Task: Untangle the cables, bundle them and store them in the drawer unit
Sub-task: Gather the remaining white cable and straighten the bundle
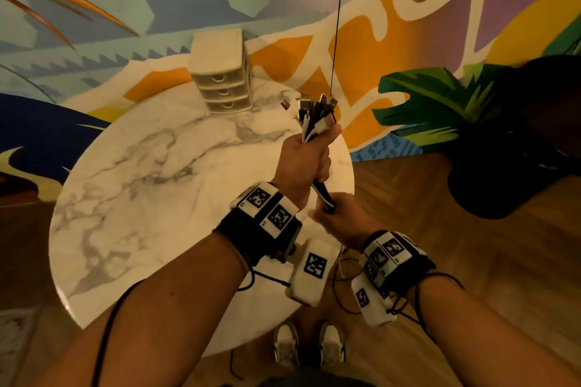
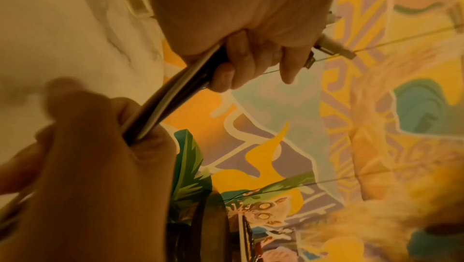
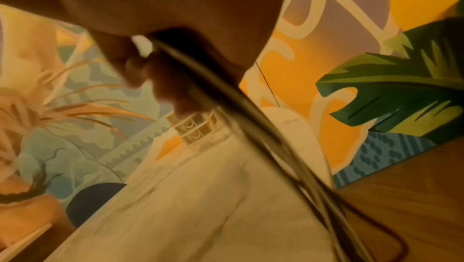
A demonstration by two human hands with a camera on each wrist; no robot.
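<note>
Cables gathered in both hands over a round marble table.

A painted mural wall (image 1: 408, 9) backs the wood floor (image 1: 471, 261) and marble table (image 1: 157, 182), with the closed drawer unit (image 1: 221, 72) at its far edge. The left hand (image 1: 303, 157) fists the cables (image 1: 317, 116) below their plugs; the right hand (image 1: 345, 217) grips them lower down.

Marble table (image 1: 141, 185), plastic drawer unit (image 1: 220, 72), wood floor (image 1: 471, 261)

round marble table (image 1: 151, 185), painted mural wall (image 1: 408, 25), wooden floor (image 1: 471, 261).
</note>
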